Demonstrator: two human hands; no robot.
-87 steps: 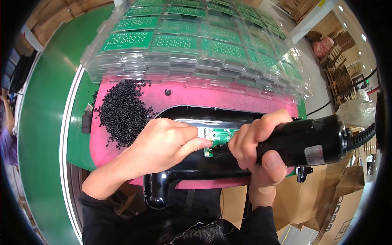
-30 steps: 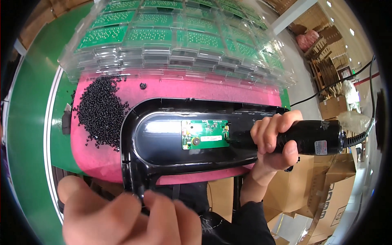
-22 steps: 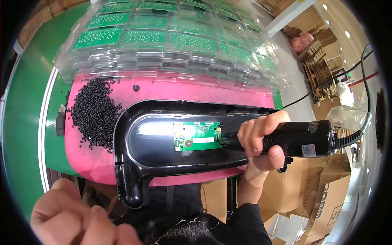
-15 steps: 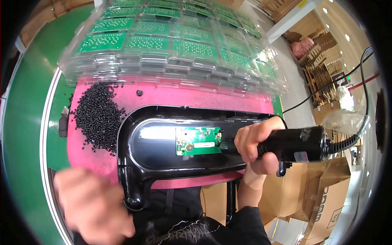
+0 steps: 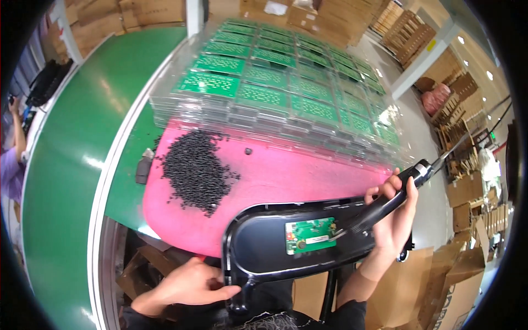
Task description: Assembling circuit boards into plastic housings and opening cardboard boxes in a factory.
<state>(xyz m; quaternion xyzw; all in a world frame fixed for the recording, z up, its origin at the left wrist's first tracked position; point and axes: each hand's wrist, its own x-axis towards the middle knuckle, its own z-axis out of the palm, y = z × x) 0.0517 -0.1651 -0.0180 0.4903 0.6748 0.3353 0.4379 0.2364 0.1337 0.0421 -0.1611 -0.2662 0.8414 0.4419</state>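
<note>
A black plastic housing [image 5: 253,220], long and shallow, overhangs the near edge of a pink mat. Inside it lies a green circuit board [image 5: 311,245] with small parts on it. My right hand [image 5: 393,220] is wrapped round a black electric screwdriver [image 5: 382,208], tilted, its cable leaving at the upper right. The tip end, blurred, is over the board's right side. At the housing's near left corner, my left hand [image 5: 190,283] has its fingers curled at the edge and its thumb against the short leg; the grip is partly hidden.
A heap of small black screw-like pieces [image 5: 195,168] lies on the pink mat [image 5: 286,176], with one dark bit [image 5: 248,150] apart. Stacked clear trays of green boards [image 5: 264,96] stand behind. Cardboard boxes [image 5: 399,286] are at the lower right. Another person's arm [image 5: 18,129] shows far left.
My left hand has moved from a blurred place left of the housing to its near left corner. The screwdriver has tilted, its cable end now higher. The whole view has shifted.
</note>
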